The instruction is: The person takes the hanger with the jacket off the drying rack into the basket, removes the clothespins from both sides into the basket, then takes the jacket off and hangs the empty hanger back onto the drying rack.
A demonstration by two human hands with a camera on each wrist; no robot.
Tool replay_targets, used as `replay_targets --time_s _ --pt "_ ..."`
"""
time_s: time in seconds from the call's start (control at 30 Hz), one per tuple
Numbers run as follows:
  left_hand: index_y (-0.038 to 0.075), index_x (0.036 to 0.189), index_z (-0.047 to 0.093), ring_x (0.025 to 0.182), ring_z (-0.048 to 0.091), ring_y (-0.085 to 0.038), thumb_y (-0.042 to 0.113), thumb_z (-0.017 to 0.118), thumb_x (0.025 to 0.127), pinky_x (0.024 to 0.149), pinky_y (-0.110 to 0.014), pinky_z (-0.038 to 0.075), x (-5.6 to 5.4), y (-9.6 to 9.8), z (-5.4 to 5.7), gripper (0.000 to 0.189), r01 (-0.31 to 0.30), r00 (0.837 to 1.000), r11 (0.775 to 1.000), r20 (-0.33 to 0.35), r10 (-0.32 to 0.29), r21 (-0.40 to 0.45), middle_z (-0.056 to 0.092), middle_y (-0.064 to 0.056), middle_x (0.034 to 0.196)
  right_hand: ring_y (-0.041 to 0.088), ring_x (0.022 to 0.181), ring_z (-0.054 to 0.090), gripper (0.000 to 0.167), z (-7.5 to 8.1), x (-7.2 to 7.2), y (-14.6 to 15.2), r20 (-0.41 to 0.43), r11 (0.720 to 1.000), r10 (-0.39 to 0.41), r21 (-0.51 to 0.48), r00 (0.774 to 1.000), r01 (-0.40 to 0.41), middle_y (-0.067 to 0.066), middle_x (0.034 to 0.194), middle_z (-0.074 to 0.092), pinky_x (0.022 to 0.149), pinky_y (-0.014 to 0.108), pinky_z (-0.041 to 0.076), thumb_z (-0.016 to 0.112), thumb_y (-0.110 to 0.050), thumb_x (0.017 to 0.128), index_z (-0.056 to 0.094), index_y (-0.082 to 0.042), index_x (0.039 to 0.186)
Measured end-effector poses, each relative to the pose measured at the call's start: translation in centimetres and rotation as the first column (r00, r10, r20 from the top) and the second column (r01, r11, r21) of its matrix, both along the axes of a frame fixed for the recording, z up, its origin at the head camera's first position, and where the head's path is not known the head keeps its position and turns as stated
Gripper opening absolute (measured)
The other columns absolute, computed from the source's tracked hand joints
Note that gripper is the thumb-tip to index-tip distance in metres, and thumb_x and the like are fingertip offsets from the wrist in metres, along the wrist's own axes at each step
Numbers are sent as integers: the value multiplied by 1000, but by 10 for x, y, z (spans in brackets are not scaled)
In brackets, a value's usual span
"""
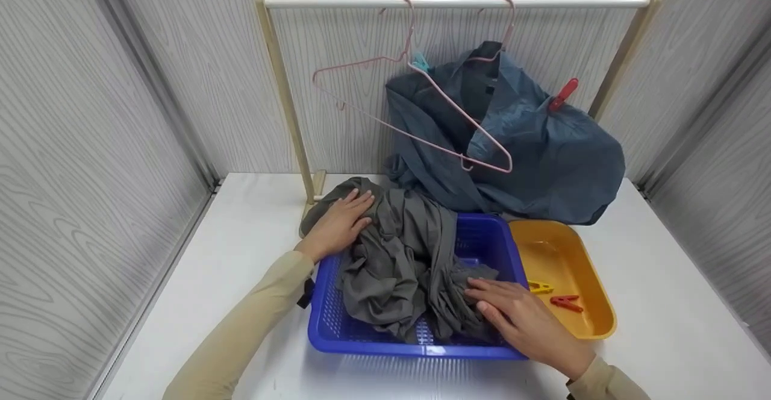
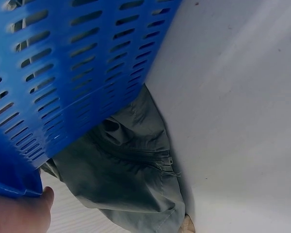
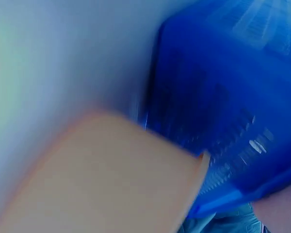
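A crumpled dark grey garment [image 1: 397,255] lies in a blue plastic basket [image 1: 415,350] and spills over its far left side. In the left wrist view, the hanging part of that garment [image 2: 131,170] shows seams beside the slotted basket wall [image 2: 87,63]. My left hand [image 1: 340,222] rests on the spilled cloth with its fingers extended. Reaching over the near right rim, my right hand [image 1: 524,315] touches the cloth, its fingers nearly straight. The right wrist view is blurred and shows mostly the basket's outer wall [image 3: 199,97].
Behind stands a rack with a white rod [image 1: 337,3]. A bare pink hanger [image 1: 461,111] hangs there beside a blue-grey shirt [image 1: 560,159] with a red clip [image 1: 564,94]. An orange tray [image 1: 593,291] holds a yellow clothespin [image 1: 540,287] and a red clothespin [image 1: 567,303].
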State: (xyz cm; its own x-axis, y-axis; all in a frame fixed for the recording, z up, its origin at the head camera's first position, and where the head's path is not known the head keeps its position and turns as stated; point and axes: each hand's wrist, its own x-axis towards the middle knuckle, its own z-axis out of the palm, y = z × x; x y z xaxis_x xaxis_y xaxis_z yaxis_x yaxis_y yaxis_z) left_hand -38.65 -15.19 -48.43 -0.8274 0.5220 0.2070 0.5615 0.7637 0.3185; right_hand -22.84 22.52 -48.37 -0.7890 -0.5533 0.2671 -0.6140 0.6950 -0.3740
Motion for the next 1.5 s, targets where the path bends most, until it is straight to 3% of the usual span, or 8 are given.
replay_targets --time_s 0.33,0.5,0.63,0.9,1.07,1.2,1.37,1.5 --pt "8 147 46 144 27 -29 24 42 108 116 -51 17 1 2 1 42 25 999 1000 -33 -24 19 39 -9 153 15 130 48 37 -2 4 -4 45 998 -55 3 997 55 -11 140 54 107 47 37 46 -42 104 67 -25 129" --pt "10 150 41 143 29 -29 24 41 108 115 -51 18 11 6 5 44 85 996 987 -8 -85 138 35 -8 155 15 130 48 37 -1 3 -4 34 998 -63 12 997 62 -10 140 55 106 48 37 48 -42 103 67 -24 129" --pt "20 153 36 146 23 -27 28 40 108 115 -48 20 28 10 14 46 133 989 971 36 -143 199 27 -3 159 16 129 49 36 -1 3 -5 21 997 -72 9 997 72 -10 139 56 106 48 37 49 -42 103 67 -24 129" --pt "29 152 38 147 18 -20 31 39 107 116 -42 19 75 21 29 45 266 957 953 81 -280 147 23 2 161 19 128 50 36 -1 4 -8 13 994 -104 23 994 104 -8 138 57 106 48 37 51 -42 102 68 -22 128" --pt "33 151 37 147 16 -20 35 39 107 116 -43 19 106 32 28 44 349 921 934 158 -356 70 22 4 160 19 128 50 36 -1 4 -9 9 993 -116 16 993 115 -8 137 57 106 48 38 53 -41 102 68 -22 128" --pt "28 150 41 146 21 -23 32 40 107 115 -41 22 119 39 15 43 403 901 914 197 -387 -48 27 0 159 20 128 51 35 0 3 -8 19 993 -121 10 992 121 -8 137 57 106 49 38 54 -40 102 68 -22 128" --pt "23 148 44 144 27 -26 31 42 107 114 -39 25 123 38 4 42 386 911 913 213 -353 -136 32 -5 157 20 128 50 35 -1 3 -9 35 993 -121 5 992 121 -8 138 57 106 49 37 53 -40 102 68 -22 128" --pt "20 140 57 130 49 -18 36 45 106 105 -37 40 123 36 12 40 334 936 942 128 -327 -37 52 -1 144 20 128 50 36 -1 5 -9 41 992 -123 -2 992 123 -9 138 56 106 50 37 53 -42 102 68 -23 128"
